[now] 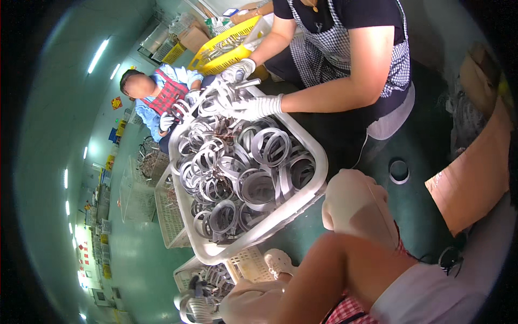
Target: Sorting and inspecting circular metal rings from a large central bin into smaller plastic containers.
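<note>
At the lower left edge a gloved hand, apparently my left hand (200, 309), closes on a grey metal ring (182, 310) beside a low crate (186, 265) of similar metal pieces. Its arm is out of view. My bent right arm (324, 264) comes in from the lower right and passes out through the lower edge, so its hand is hidden. Ahead of my knees stands a large white tub (321, 173) heaped with metal rings (259, 186), some wide, some narrow.
Across the tub, a person in a checked apron (334, 48) reaches gloved hands into the rings. Another person (162, 100) handles rings at the far left. A yellow basket (216, 66) stands behind. A loose ring (399, 171) and cardboard (475, 183) are at the right.
</note>
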`<state>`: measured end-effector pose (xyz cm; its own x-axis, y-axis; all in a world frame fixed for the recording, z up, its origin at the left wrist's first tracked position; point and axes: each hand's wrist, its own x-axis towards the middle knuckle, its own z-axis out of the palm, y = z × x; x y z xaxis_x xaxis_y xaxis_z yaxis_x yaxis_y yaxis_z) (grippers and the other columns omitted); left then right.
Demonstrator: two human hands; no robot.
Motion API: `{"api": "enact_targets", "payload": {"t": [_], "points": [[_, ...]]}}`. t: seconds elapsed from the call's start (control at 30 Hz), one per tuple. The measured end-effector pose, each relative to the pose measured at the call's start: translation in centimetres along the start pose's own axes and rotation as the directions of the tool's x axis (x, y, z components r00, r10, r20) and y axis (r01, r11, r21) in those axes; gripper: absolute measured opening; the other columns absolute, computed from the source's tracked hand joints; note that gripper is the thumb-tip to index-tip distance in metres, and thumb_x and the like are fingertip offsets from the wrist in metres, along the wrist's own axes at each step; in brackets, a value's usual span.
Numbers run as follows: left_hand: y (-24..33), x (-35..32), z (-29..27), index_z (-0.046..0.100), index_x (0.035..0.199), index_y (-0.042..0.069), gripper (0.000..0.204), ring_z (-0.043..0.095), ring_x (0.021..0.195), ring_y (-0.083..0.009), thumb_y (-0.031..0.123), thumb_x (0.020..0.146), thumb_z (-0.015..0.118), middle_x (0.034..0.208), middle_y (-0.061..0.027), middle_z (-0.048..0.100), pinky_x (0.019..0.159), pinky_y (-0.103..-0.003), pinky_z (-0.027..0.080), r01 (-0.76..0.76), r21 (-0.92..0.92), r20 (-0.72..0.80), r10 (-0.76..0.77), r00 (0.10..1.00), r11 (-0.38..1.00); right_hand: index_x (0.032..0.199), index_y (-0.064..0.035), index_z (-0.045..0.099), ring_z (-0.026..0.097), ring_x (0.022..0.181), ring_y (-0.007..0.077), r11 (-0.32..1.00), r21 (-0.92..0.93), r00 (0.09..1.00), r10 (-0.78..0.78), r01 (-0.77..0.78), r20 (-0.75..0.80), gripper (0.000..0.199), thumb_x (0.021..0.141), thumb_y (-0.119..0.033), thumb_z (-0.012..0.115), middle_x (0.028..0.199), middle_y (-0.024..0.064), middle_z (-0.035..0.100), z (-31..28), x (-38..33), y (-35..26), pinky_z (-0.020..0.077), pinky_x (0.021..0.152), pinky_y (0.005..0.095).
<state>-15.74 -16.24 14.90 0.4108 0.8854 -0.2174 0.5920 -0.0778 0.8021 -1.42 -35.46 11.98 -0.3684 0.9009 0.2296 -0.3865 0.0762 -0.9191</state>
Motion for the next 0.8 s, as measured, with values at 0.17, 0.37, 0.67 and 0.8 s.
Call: {"api": "enact_targets", "payload": {"t": [0.17,0.37,0.67,0.8], "points": [[4.6,1.5,2.9,0.049,0.125,0.003,0.038,0.058,0.082,-0.0157,0.024,0.094,0.056,0.107,-0.0073,0.063,0.073,-0.031,0.048,-0.118,0.020,-0.013,0.119,0.993,0.993,0.108,-0.0067,0.063,0.059,0.084,0.0135,0.997,-0.060,0.980,0.050,-0.039,0.192,0.021,0.092,-0.019,0.058,0.099,0.0037,0.064,-13.2,-1.9,-9.4,0.0487,0.073,0.0261],[10.5,6.1,3.8,0.052,0.121,0.002,0.033,0.057,0.072,-0.0121,0.022,0.095,0.054,0.101,-0.0063,0.064,0.064,-0.029,0.050,-0.481,0.351,0.070,0.490,0.869,0.803,0.096,-0.0086,0.066,0.059,0.070,0.0101,0.962,-0.161,0.973,-0.228,0.221,-0.028,0.017,0.090,-0.023,0.059,0.080,0.0006,0.065,-19.8,1.5,-6.9,0.0484,0.061,0.0240],[21.1,2.7,-1.7,0.055,0.127,0.003,0.048,0.047,0.058,-0.0049,0.035,0.091,0.059,0.108,-0.0115,0.065,0.056,-0.017,0.042,-0.689,-0.073,-0.229,0.661,0.715,0.721,0.106,-0.0019,0.065,0.064,0.072,0.0140,0.952,0.306,0.949,0.116,-0.022,-0.294,0.025,0.089,-0.021,0.063,0.087,0.0052,0.068,-25.5,-4.8,-12.1,0.0519,0.058,0.0256],[24.2,-1.6,-6.5,0.059,0.118,0.000,0.039,0.044,0.049,-0.0043,0.028,0.092,0.059,0.121,-0.0155,0.059,0.051,-0.015,0.041,-0.526,0.459,-0.375,0.693,0.616,0.716,0.095,-0.0070,0.063,0.059,0.064,0.0123,0.804,0.585,0.896,0.335,-0.109,-0.293,0.016,0.088,-0.021,0.063,0.082,0.0031,0.062,-28.4,-2.7,-7.6,0.0482,0.050,0.0191]]}}
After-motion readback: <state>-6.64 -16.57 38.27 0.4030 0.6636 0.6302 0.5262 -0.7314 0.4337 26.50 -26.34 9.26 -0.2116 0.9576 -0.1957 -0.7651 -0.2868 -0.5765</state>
